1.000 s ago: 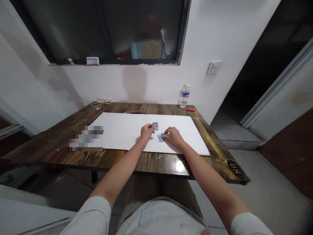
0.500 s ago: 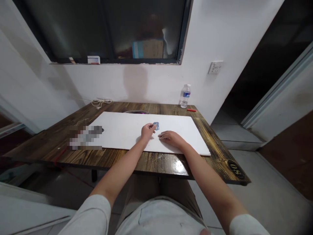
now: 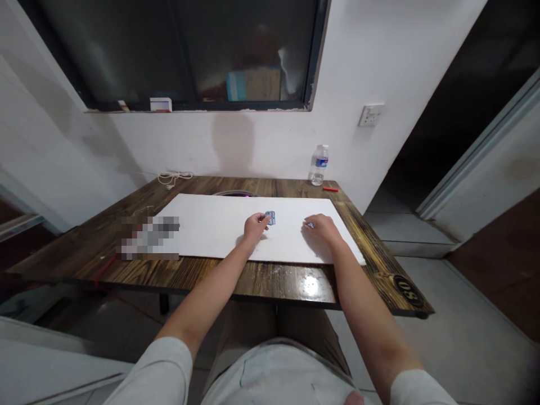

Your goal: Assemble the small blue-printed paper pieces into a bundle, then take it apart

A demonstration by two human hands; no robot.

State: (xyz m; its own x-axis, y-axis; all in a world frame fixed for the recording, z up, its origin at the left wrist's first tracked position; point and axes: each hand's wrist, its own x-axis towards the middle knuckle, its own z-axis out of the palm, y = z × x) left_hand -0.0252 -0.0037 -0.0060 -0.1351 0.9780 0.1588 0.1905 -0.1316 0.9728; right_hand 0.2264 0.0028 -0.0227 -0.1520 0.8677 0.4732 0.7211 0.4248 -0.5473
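My left hand [image 3: 253, 227] is closed over the middle of the white board, gripping a small blue-and-white card [image 3: 271, 217] between thumb and fingers. Whether it is a single card or a stack, I cannot tell. Farther right, above the same white board [image 3: 211, 222], my right hand [image 3: 324, 228] pinches another small blue-and-white card [image 3: 311, 225], mostly hidden by the fingers. A gap of bare board separates the two hands.
The board lies on a dark wooden table [image 3: 270, 281]. At the back right stand a water bottle [image 3: 320, 164] and a red pen [image 3: 330, 189]. A white cable [image 3: 174, 178] is coiled at the back left. Pixelated items cover the board's left end. A window [image 3: 189, 56] is ahead.
My right hand has moved to the right, away from my left hand, and a small card now shows at its fingertips. My left hand has stayed nearly still with its card.
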